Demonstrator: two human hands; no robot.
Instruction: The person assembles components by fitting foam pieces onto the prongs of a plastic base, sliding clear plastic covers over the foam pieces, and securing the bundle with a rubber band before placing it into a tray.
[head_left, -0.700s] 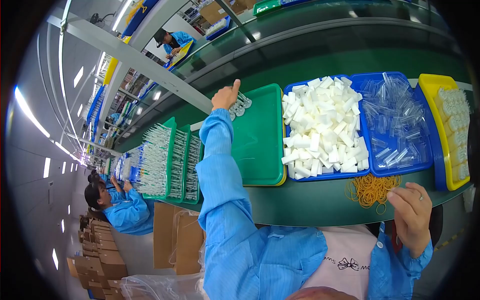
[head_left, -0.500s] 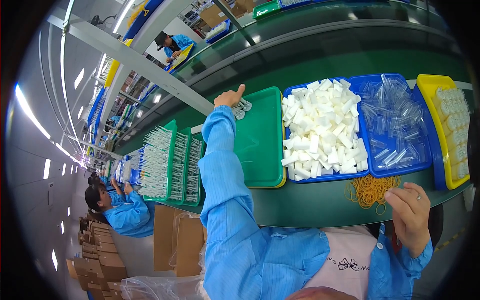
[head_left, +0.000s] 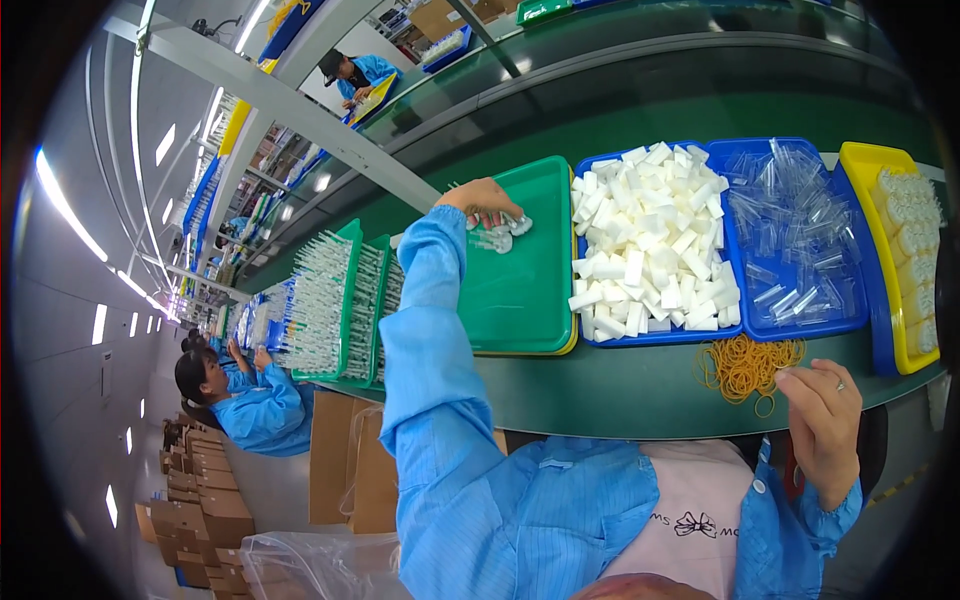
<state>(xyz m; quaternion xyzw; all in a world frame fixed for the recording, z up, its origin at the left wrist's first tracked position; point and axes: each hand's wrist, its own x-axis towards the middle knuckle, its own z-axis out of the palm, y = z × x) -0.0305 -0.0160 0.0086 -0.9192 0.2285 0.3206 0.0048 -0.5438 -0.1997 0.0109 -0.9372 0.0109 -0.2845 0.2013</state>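
My left hand [head_left: 482, 200] reaches over the far left corner of the green tray [head_left: 535, 300]. Its fingers curl down around a few clear plastic pieces [head_left: 497, 236], whose exact kind is too small to tell. By the table's front edge my right hand [head_left: 825, 425] is raised with loosely bent, parted fingers, and nothing shows in them. Close to its fingertips lies a heap of orange rubber bands [head_left: 748, 365]. A blue tray heaped with white foam-like blocks [head_left: 655, 240] stands right of the green tray. Beyond it, another blue tray holds clear plastic tubes [head_left: 790, 230].
A yellow tray [head_left: 858, 165] with bundled pieces stands at the far right. Green trays [head_left: 352, 300] full of thin white pieces stand at the left. A grey metal post [head_left: 365, 160] slants behind my left hand. Co-workers in blue sit at left [head_left: 260, 410] and far back [head_left: 365, 75].
My left hand has turned from thumb up to fingers down and moved rightward over the tray. The clear pieces have shifted inward with it. My right hand's fingers have dipped slightly. The view has shifted a little.
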